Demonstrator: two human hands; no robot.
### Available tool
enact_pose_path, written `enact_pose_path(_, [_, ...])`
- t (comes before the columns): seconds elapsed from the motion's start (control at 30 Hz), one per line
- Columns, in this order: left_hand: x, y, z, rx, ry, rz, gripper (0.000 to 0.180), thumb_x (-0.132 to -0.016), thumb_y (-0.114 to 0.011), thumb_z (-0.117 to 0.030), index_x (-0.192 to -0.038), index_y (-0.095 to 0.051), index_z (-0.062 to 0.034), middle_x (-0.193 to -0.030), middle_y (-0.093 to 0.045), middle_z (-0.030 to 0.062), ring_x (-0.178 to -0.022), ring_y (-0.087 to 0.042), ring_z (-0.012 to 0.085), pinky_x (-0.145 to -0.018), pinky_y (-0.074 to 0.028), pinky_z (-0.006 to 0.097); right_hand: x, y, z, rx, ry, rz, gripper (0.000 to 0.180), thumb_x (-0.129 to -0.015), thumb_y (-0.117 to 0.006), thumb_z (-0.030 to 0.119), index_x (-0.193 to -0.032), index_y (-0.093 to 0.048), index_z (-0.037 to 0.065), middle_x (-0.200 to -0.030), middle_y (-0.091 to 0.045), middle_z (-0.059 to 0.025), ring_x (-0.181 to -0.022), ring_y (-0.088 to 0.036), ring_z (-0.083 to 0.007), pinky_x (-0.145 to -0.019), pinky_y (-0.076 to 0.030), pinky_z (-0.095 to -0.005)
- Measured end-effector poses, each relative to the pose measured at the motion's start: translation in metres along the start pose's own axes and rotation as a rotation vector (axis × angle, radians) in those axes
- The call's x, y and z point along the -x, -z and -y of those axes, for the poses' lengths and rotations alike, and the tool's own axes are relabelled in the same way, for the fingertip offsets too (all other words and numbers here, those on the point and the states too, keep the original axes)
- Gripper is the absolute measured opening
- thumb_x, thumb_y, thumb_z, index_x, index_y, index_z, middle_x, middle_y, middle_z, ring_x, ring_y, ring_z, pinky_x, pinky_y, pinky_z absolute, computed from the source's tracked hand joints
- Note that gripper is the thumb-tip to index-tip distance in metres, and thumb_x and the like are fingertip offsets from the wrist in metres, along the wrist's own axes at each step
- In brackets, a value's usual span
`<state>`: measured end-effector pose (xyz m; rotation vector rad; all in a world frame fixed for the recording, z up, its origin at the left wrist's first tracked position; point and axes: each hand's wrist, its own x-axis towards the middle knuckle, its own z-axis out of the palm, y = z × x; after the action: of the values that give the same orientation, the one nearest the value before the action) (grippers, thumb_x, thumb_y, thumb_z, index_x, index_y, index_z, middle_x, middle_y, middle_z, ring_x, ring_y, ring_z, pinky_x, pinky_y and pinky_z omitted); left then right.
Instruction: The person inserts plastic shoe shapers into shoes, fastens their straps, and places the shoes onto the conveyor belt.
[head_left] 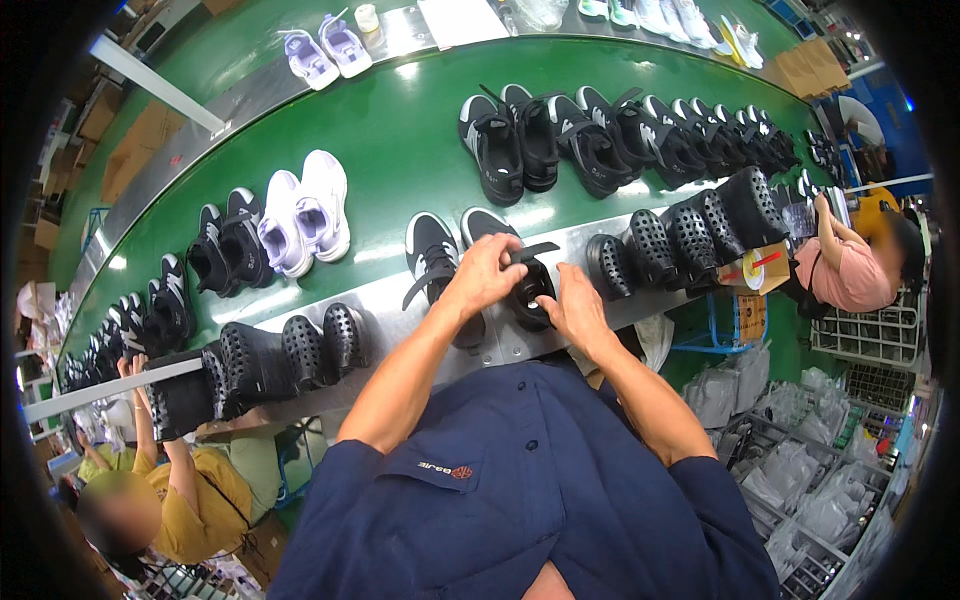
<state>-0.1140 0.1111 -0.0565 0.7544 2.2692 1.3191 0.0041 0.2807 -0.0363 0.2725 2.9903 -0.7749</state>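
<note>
A black shoe (485, 222) with a pale gray toe sits right in front of the person, its toe pointing away. Both hands are on it. The left hand (485, 275) is curled, with its fingertips by the black strap (540, 250) — I can't tell if it pinches it. The right hand (578, 308) is partly open, its thumb at the shoe's opening (I can't tell if it grips).

A matching shoe (430, 240) stands just left, partly behind the left arm. Two pale purple shoes (322, 205) stand farther left on the green table (400, 130). Bumpy black lumps (690, 240) line the shiny metal edge (385, 300) — some on each side of the person.
</note>
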Motion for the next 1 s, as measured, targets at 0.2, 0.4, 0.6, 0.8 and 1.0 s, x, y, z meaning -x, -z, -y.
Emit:
enact_pose_path(0.2, [0.03,-0.043,-0.016,-0.15,0.328,-0.106,0.097,-0.078,-0.075,-0.014,-0.154,-0.018,0.0039,-0.082,-0.068,0.0274,-0.084,-0.069,0.044,-0.078,-0.054,0.051,-0.033,-0.021,-0.002,-0.003,-0.136,0.104,0.036,-0.078,-0.076,0.027,-0.09,-0.063,-0.005,-0.077,-0.068,-0.0284,-0.078,-0.068,-0.0488,-0.075,-0.054,-0.0535])
enact_pose_path(0.4, [0.018,-0.048,-0.015,-0.318,0.367,-0.172,0.079,-0.082,-0.067,-0.006,-0.151,-0.029,-0.0001,-0.08,-0.068,0.0244,-0.077,-0.068,0.0436,-0.071,-0.053,0.051,-0.044,-0.056,-0.013,0.047,-0.227,0.044,0.026,-0.077,-0.068,0.022,-0.093,-0.066,0.001,-0.079,-0.069,-0.0281,-0.08,-0.069,-0.0469,-0.075,-0.054,-0.0556])
enact_pose_path(0.6, [0.126,-0.015,-0.015,-0.392,0.466,-0.534,0.056,-0.087,-0.071,-0.024,-0.132,-0.053,0.0034,-0.103,-0.064,0.0249,-0.101,-0.062,0.0425,-0.087,-0.051,0.048,-0.047,-0.041,-0.015,0.128,-0.071,0.168,0.031,-0.085,-0.067,0.03,-0.096,-0.067,0.001,-0.082,-0.07,-0.0256,-0.081,-0.07,-0.0458,-0.074,-0.055,-0.0538])
enact_pose_path(0.8, [0.079,-0.035,0.028,-0.066,0.531,-0.407,0.049,-0.078,-0.063,-0.011,-0.124,-0.059,0.0047,-0.112,-0.061,0.0331,-0.108,-0.058,0.0472,-0.099,-0.047,0.051,-0.054,-0.027,-0.013,0.114,-0.077,0.237,0.048,-0.085,-0.068,0.042,-0.093,-0.069,-0.005,-0.086,-0.069,-0.0311,-0.086,-0.069,-0.047,-0.078,-0.054,-0.0528])
enact_pose_path(1.0, [0.165,0.034,-0.017,-0.153,0.298,-0.622,0.026,-0.091,-0.065,-0.019,-0.107,-0.068,0.0014,-0.097,-0.07,0.019,-0.09,-0.067,0.0355,-0.084,-0.054,0.043,-0.026,0.041,-0.031,0.131,-0.041,0.539,0.05,-0.087,-0.071,0.043,-0.087,-0.064,-0.007,-0.074,-0.066,-0.0251,-0.07,-0.068,-0.0352,-0.063,-0.052,-0.042])
